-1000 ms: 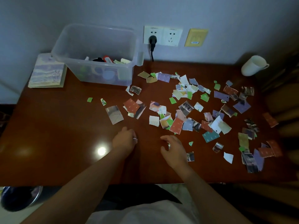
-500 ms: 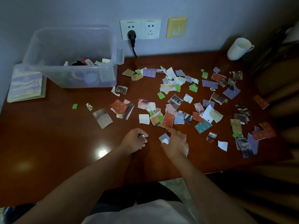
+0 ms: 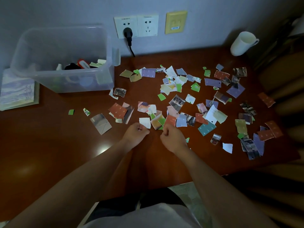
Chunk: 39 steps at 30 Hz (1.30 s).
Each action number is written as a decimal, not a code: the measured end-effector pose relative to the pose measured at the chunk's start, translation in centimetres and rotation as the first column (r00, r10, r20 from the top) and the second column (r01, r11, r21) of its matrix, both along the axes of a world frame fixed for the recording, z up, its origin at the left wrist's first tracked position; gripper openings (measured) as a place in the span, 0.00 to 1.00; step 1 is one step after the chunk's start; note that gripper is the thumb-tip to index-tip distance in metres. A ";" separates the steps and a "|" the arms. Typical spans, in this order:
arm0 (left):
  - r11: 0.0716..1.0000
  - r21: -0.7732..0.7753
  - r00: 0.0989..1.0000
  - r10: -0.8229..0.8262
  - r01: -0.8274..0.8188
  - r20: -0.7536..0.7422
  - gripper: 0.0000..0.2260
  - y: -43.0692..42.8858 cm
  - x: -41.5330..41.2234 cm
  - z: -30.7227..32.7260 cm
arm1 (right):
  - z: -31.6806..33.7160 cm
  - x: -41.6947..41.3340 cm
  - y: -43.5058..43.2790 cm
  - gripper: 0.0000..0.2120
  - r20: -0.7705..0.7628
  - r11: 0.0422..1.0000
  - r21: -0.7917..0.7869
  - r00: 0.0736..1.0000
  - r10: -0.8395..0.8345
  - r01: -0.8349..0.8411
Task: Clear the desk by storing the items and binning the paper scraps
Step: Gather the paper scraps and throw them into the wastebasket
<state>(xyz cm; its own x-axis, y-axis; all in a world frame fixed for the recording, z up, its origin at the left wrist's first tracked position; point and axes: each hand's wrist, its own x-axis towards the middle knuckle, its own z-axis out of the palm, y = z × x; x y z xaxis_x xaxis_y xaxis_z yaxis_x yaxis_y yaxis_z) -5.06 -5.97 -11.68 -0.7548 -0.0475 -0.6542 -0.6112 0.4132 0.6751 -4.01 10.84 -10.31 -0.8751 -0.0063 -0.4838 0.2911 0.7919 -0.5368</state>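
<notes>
Left hand (image 3: 137, 131): at lower centre of the frame, fingers curled into a fist against the glossy red-brown wooden desk (image 3: 49, 153). I cannot tell whether it encloses any paper.
Right hand (image 3: 171, 137): just right of the left one, not touching it, and also curled tight. No paper shows from it.
Change: half a second ago the right hand pinched a pale purple-and-white piece in plain sight. That piece is now hidden, so the fist has probably closed round it. The left hand has barely shifted.
Paper scraps (image 3: 176, 102): torn, many-coloured pieces spread from centre to the right edge. A white scrap (image 3: 145, 122) lies just above the left hand and a small green scrap (image 3: 187, 139) just right of the right hand.
Storage box (image 3: 65, 83): clear plastic, upper left, already holding several small items.
Still out: a white mug (image 3: 241, 45) at upper right and a pale booklet (image 3: 18, 92) at the left edge.
Bin: not in frame now. A second ago a dark round one showed at lower left, off the desk.
Meaning: storing looks largely done, while scrap collection has only begun, with nearly all pieces still lying loose.
</notes>
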 end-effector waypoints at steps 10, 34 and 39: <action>0.950 -0.235 0.964 -0.236 0.204 -0.120 0.21 1.5 -3.0 0.5 | -0.8 -3.9 0.8 0.29 -0.031 0.978 0.210 1.000 0.005 0.002; 0.928 -0.258 0.924 -0.323 0.267 -0.204 0.10 3.9 -2.9 -0.7 | -1.1 -4.2 0.5 0.14 0.006 0.957 -0.199 0.977 -0.214 0.211; 0.986 0.144 0.990 0.101 -0.085 -0.102 0.06 2.7 -2.7 0.2 | -0.4 -4.6 -0.5 0.10 0.175 0.815 -0.411 0.913 -0.368 0.407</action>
